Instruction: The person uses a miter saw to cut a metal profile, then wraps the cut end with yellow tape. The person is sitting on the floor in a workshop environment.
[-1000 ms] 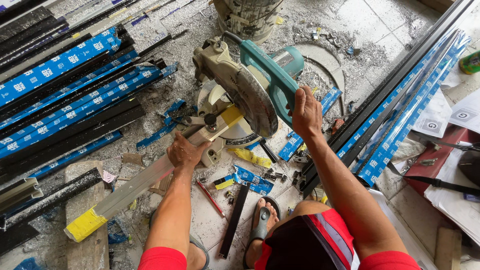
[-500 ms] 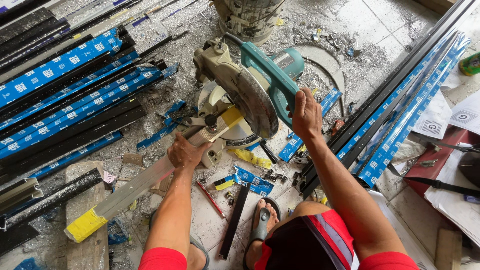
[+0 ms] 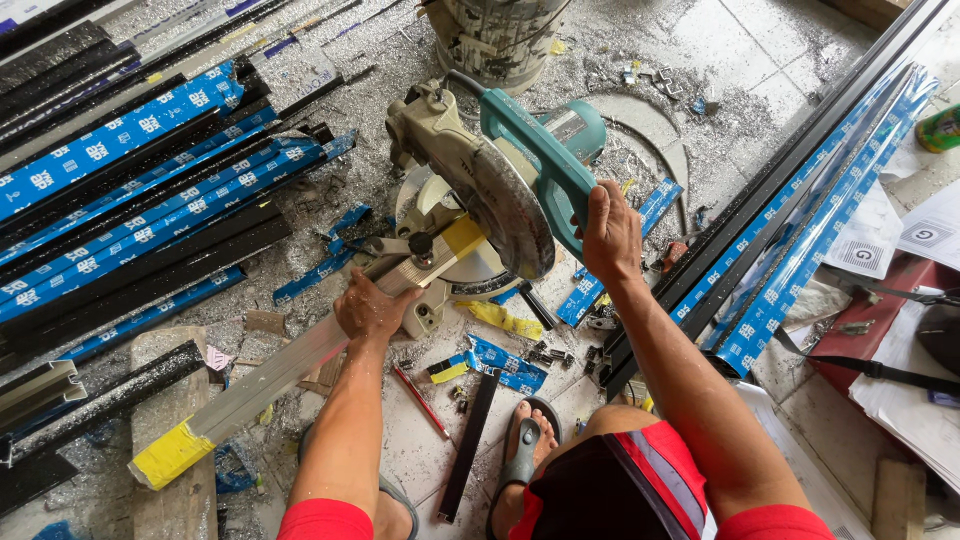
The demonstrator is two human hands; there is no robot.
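A teal and grey mitre saw point(image 3: 500, 190) stands on the tiled floor among metal shavings. My right hand point(image 3: 608, 232) grips its teal handle, with the blade guard lowered toward the base. A long silver aluminium profile point(image 3: 270, 375) with yellow tape at its ends lies across the saw table and runs down to the lower left. My left hand point(image 3: 372, 308) presses down on this profile just left of the blade.
Black profiles with blue protective film point(image 3: 130, 200) are stacked at the left, and long ones point(image 3: 800, 220) run diagonally at the right. A wooden block point(image 3: 170, 420) supports the profile's free end. Offcuts point(image 3: 505, 362), a bucket point(image 3: 495, 35), papers point(image 3: 920, 250) and my sandalled foot point(image 3: 525, 450) surround the saw.
Hardly anything differs; both hands keep their holds and the saw head stays lowered. The view has shifted very slightly.
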